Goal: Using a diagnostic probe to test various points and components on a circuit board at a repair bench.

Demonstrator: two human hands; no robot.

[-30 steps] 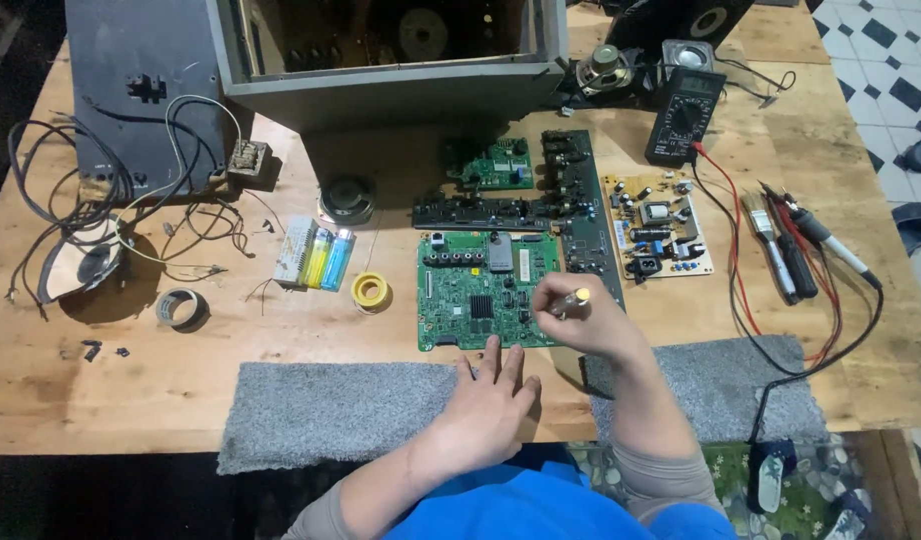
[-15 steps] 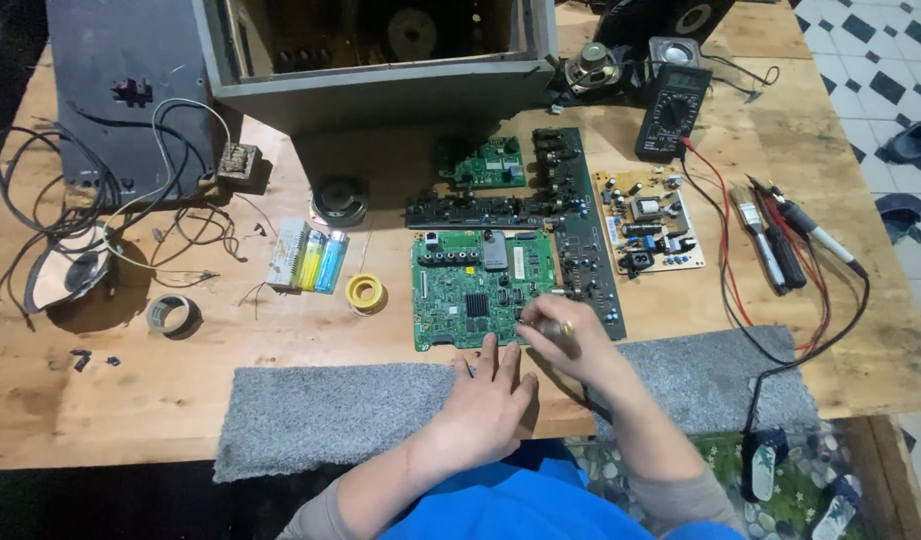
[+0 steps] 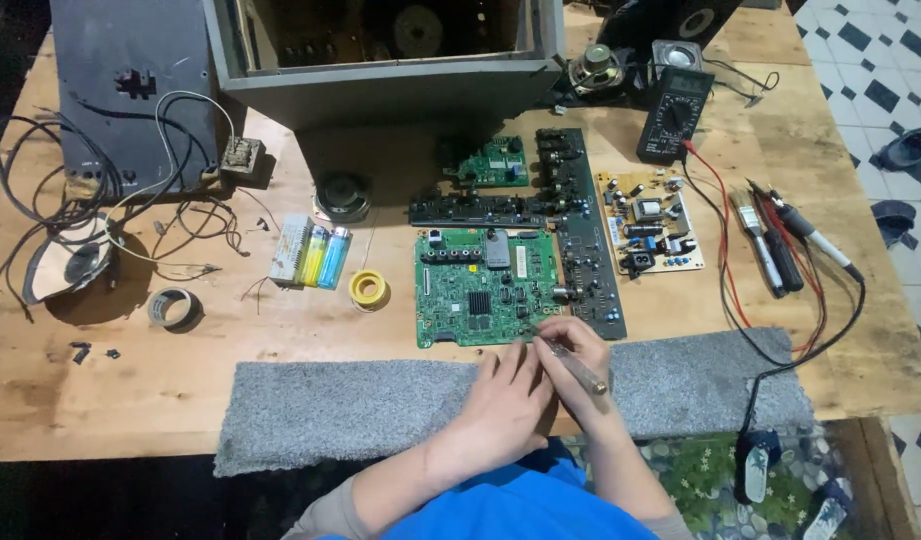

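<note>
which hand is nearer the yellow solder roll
Left. The left hand lies on the grey mat just below the green board, down-right of the yellow solder roll; the right hand, holding a screwdriver, is farther right.

Green circuit board (image 3: 486,287), flat on table

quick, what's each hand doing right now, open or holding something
Left hand: open, fingers spread flat at the near edge of the green circuit board.
Right hand: closed around a slim metal tool, tip at the board's near edge.

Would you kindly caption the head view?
Right hand works a screwdriver at the green circuit board; left hand rests beside.
</note>
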